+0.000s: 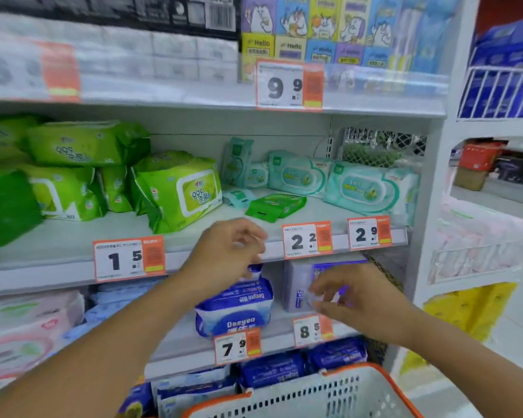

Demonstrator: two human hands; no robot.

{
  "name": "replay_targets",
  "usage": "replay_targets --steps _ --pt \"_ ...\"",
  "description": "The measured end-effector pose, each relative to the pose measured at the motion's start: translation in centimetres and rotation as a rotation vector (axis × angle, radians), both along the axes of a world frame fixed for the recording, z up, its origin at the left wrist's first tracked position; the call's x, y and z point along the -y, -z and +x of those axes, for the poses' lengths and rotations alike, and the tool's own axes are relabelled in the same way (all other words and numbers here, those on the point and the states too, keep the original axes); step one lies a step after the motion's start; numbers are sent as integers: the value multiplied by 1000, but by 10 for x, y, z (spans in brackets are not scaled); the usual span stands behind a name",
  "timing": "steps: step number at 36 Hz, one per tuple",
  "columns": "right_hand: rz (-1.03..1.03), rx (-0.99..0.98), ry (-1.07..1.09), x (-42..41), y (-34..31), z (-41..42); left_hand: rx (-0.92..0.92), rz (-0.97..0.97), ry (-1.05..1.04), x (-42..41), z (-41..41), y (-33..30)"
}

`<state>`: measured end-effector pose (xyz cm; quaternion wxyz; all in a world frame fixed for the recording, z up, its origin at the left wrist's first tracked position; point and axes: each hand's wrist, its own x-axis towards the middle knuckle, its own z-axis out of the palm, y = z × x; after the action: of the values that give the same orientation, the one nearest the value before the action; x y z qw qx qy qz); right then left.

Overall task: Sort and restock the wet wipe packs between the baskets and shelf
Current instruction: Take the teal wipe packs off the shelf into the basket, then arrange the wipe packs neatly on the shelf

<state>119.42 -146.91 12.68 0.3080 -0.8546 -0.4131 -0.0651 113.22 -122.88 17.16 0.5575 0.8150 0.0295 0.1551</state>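
Both my hands are up in front of the shelf w/ the wet wipes. Left hand sits at the front rail of the middle shelf, fingers curled loosely, half-closed; something small and pale may be between them, but it's too blurred, can't tell if I'm holding anything. Right hand is lower, in front of a purple-white pack on the shelf below, fingers spread and bent; whether they touch it or grip it, can't tell, motion blur.

Just under the left hand and beside the right: a blue pack standing at the shelf edge, partly hidden by my left wrist.

Above the left hand, on the middle shelf: a small flat green pack lying alone, near the front; a big bright-green pack tilted to its left, approx 5 more green ones stacked behind it, far-left one cut off. Right side: 2 large mint packs lying down, plus a few smaller mint ones at the back, count unclear.

White basket w/ orange rim at bottom, cut off by the frame; inside not visible. Price tags: 6 readable.
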Motion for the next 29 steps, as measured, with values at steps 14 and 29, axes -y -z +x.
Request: replay_targets --steps 14,29 --pt "-556 -102 300 -150 -91 149 -136 1202 -700 -106 57 -73" --pt "-536 -74 126 -194 -94 132 -27 283 -642 -153 61 -47"
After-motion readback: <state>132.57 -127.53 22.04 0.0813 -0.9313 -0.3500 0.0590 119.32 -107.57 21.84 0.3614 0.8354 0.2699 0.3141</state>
